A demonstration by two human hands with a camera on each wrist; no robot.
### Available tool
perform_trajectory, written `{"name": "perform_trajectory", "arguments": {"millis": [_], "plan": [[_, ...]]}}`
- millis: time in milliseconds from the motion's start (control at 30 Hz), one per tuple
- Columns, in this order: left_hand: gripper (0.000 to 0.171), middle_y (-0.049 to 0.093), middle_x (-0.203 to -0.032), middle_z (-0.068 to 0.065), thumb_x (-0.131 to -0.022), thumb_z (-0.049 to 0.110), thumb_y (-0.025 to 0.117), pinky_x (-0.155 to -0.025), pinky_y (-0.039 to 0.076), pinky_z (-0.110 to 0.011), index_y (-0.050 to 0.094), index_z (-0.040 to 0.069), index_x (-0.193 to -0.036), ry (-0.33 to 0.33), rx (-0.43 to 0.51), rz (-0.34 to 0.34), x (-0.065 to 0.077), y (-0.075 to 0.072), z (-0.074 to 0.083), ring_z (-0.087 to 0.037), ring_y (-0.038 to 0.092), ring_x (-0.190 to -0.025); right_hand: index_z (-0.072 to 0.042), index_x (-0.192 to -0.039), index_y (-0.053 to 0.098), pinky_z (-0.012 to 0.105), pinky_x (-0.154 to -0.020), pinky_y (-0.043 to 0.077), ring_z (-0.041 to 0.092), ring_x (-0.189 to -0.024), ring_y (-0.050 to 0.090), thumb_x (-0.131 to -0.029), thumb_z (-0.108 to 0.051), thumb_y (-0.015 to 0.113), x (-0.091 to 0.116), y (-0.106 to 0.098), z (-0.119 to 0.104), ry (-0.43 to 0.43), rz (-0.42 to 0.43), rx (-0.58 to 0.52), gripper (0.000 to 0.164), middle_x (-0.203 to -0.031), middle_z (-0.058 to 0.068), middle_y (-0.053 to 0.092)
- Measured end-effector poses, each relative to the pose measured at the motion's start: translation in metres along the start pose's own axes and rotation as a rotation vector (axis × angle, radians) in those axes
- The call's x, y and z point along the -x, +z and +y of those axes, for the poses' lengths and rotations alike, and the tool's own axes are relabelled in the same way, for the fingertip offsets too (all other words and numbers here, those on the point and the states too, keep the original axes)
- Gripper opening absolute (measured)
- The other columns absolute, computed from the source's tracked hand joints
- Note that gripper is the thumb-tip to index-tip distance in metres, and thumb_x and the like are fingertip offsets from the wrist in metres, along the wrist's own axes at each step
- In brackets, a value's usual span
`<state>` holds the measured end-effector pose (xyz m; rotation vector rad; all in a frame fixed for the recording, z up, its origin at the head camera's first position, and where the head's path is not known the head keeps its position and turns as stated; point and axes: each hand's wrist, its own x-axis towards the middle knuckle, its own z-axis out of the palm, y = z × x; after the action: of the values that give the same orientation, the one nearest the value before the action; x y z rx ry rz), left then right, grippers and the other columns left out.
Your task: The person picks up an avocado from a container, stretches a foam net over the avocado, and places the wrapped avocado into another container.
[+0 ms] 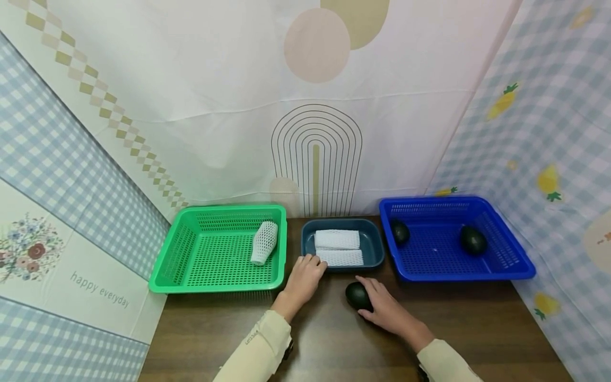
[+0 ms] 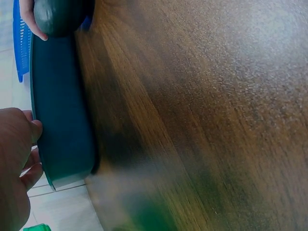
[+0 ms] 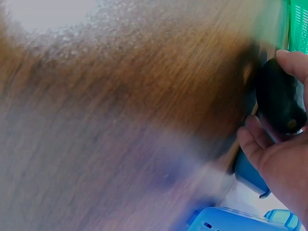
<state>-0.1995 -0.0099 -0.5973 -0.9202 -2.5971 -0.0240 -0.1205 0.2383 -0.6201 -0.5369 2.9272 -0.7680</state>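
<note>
In the head view, your right hand [image 1: 389, 310] held a dark green avocado [image 1: 357, 297] in front of the teal tray [image 1: 373, 244], toward its right end, with the fingers curled round the fruit. Your left hand [image 1: 304, 280] was at the tray's near left corner, fingers bent beside the two white foam nets [image 1: 337, 240] inside; I cannot tell whether they pinched one. Left of the tray, the green basket [image 1: 215, 262] held a bulging foam sleeve [image 1: 264, 243]; right of it, the blue basket [image 1: 427, 257] held two more avocados [image 1: 473, 240], one on the side nearest the tray. The desk [image 1: 334, 339] stretched in front of the tray. In the left wrist view, your left fingers were bent at the tray's rim, their tips partly hidden, while the avocado showed by its far end. In the right wrist view, your thumb lay on the avocado, the other fingers opposite, with the tray partly behind that hand.
</note>
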Motion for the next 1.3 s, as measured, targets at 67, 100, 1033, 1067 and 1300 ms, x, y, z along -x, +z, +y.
{"name": "perform_trajectory", "arguments": {"millis": [67, 100, 1033, 1067, 1300], "plan": [[0.011, 0.066, -0.092, 0.000, -0.090, 0.013, 0.066, -0.066, 0.040, -0.030, 0.070, 0.018, -0.100, 0.003, -0.002, 0.002, 0.000, 0.000, 0.000, -0.017, 0.055, -0.081, -0.016, -0.148, 0.033, 0.044, -0.098, 0.046, 0.025, -0.124, 0.049, -0.080, -0.030, 0.078, 0.000, -0.001, -0.001, -0.004, -0.003, -0.007, 0.083, -0.136, 0.008, 0.048], [0.011, 0.066, -0.092, 0.000, -0.090, 0.013, 0.066, -0.066, 0.040, -0.030, 0.070, 0.018, -0.099, 0.006, -0.004, 0.005, 0.000, 0.000, 0.000, -0.017, 0.055, -0.081, -0.016, -0.149, 0.033, 0.044, -0.098, 0.046, 0.025, -0.123, 0.049, -0.080, -0.029, 0.078, 0.000, -0.001, -0.001, -0.006, -0.005, -0.010, 0.083, -0.136, 0.007, 0.049], [0.011, 0.065, -0.089, 0.000, -0.087, 0.012, 0.068, -0.063, 0.035, -0.028, 0.069, 0.018, -0.097, 0.020, -0.010, 0.023, 0.000, -0.001, 0.000, -0.017, 0.053, -0.078, -0.015, -0.149, 0.033, 0.045, -0.099, 0.045, 0.026, -0.126, 0.048, -0.080, -0.034, 0.078, 0.003, -0.007, -0.005, 0.013, -0.016, -0.020, 0.085, -0.138, 0.010, 0.046], [0.011, 0.065, -0.088, 0.000, -0.086, 0.012, 0.069, -0.063, 0.035, -0.028, 0.069, 0.017, -0.096, 0.022, -0.011, 0.025, 0.000, -0.001, 0.000, -0.017, 0.053, -0.078, -0.015, -0.149, 0.033, 0.046, -0.099, 0.045, 0.026, -0.126, 0.047, -0.080, -0.035, 0.077, 0.003, -0.009, -0.006, 0.017, -0.012, -0.020, 0.084, -0.139, 0.010, 0.046], [0.011, 0.065, -0.089, -0.001, -0.087, 0.012, 0.068, -0.063, 0.035, -0.028, 0.069, 0.017, -0.097, 0.024, -0.016, 0.027, 0.000, -0.002, -0.001, -0.017, 0.054, -0.078, -0.016, -0.147, 0.036, 0.048, -0.101, 0.044, 0.026, -0.129, 0.046, -0.082, -0.038, 0.075, 0.008, -0.031, -0.018, -0.003, 0.061, 0.002, 0.078, -0.141, 0.008, 0.046]]}}
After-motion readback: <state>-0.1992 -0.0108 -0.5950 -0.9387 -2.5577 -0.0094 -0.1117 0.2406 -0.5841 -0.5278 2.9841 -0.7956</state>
